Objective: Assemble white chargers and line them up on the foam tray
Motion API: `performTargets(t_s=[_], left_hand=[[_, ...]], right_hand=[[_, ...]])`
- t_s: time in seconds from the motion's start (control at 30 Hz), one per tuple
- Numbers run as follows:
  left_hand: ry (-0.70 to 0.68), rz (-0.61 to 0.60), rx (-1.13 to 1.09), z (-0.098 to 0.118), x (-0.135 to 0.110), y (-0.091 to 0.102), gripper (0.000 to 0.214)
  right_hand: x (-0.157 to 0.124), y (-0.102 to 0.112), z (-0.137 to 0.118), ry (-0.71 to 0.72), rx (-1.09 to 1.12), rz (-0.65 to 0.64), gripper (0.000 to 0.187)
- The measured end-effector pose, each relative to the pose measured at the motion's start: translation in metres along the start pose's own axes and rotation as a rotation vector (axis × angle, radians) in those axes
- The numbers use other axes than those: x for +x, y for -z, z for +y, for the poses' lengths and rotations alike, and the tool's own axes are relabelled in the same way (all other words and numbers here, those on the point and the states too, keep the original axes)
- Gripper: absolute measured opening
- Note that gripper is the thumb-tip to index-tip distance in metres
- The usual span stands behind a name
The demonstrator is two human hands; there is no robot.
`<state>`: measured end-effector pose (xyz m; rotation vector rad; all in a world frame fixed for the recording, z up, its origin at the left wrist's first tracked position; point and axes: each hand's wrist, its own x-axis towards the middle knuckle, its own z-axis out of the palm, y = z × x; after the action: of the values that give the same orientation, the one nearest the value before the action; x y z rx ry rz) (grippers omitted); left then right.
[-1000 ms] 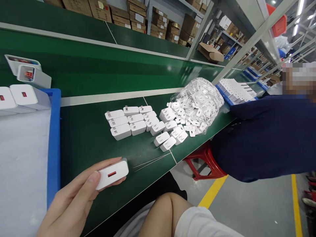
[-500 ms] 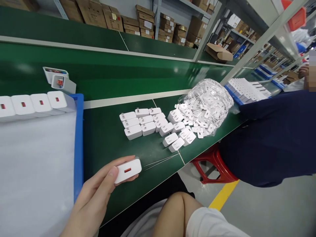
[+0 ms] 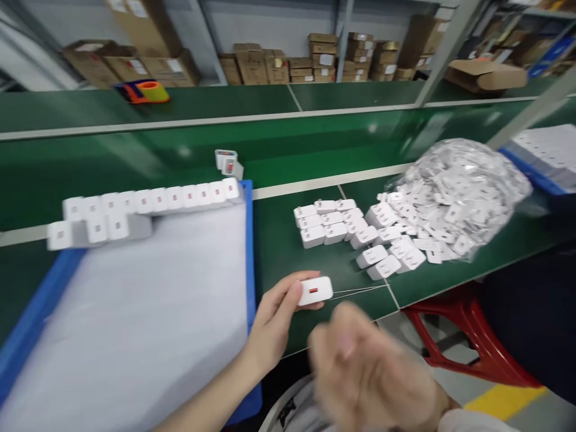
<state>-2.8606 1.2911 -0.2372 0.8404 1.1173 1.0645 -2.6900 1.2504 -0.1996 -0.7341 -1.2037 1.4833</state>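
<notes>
My left hand [image 3: 275, 315] is closed around a white charger [image 3: 316, 291], its thumb on the near edge. The end with the red USB port faces up toward me. My right hand [image 3: 364, 366], smeared by motion, hovers in front of the bench edge, right of my left hand and apart from the charger; its fingers are unclear. Thin metal tweezers [image 3: 362, 291] lie on the green bench just beyond the held charger. A group of white chargers [image 3: 333, 233] stands behind, some with pins up. To their right, small white covers [image 3: 450, 210] spill from a clear plastic bag.
On my left lies a blue tray [image 3: 249, 258] lined with white, with chargers [image 3: 189, 197] in rows along its far side. Two white pieces [image 3: 229, 165] stand behind its corner. A red stool [image 3: 477, 342] and a person in dark clothing [image 3: 535, 312] are at right.
The view has swung left, showing more of the tray. My right hand has come into sight at the lower middle. My left hand still holds the charger.
</notes>
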Motion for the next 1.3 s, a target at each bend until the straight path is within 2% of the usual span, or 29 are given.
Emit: performTargets(t_s=[0.07,0.1,0.17,0.2,0.27,0.37,0.43,0.57,0.7,1.03,1.13,1.2,1.3], left_hand=[[-0.022,-0.023,-0.033,0.001,0.000,-0.002,0.053],[-0.029,-0.036,-0.043,0.002,-0.001,-0.003,0.054],[-0.052,-0.055,-0.046,0.002,-0.002,-0.004,0.054],[-0.069,-0.063,-0.037,0.003,-0.003,-0.005,0.053],[-0.112,-0.078,-0.010,0.003,-0.005,-0.006,0.051],[-0.186,-0.119,0.039,0.003,-0.007,-0.006,0.046],[-0.250,-0.133,0.097,0.002,-0.007,-0.005,0.041],[-0.430,-0.118,0.291,-0.001,-0.007,-0.002,0.035],[-0.500,-0.088,0.341,-0.005,-0.007,-0.002,0.035],[-0.402,-0.041,0.444,-0.001,-0.008,0.000,0.043],[-0.442,-0.044,0.475,0.000,-0.007,0.000,0.042],[-0.470,-0.024,0.467,0.001,-0.007,0.000,0.039],[-0.435,0.021,0.379,0.001,-0.008,-0.002,0.036]], right_hand=[[0.017,0.014,0.009,0.098,0.060,0.077,0.026],[0.023,0.022,0.013,0.158,0.015,0.161,0.016],[0.032,0.037,0.021,0.214,-0.196,0.278,0.017],[0.034,0.043,0.025,0.187,-0.302,0.257,0.022],[0.036,0.050,0.029,0.071,-0.421,0.134,0.029],[0.038,0.049,0.031,-0.078,-0.448,-0.038,0.030],[0.039,0.045,0.031,-0.116,-0.421,-0.071,0.028],[0.042,0.037,0.031,-0.087,-0.348,-0.041,0.023],[0.044,0.031,0.033,-0.034,-0.301,-0.009,0.015],[0.041,0.029,0.030,-0.027,-0.281,0.061,0.020],[0.041,0.028,0.030,0.001,-0.305,0.079,0.020],[0.041,0.028,0.032,0.020,-0.307,0.087,0.017],[0.043,0.028,0.034,0.040,-0.320,0.057,0.020]])
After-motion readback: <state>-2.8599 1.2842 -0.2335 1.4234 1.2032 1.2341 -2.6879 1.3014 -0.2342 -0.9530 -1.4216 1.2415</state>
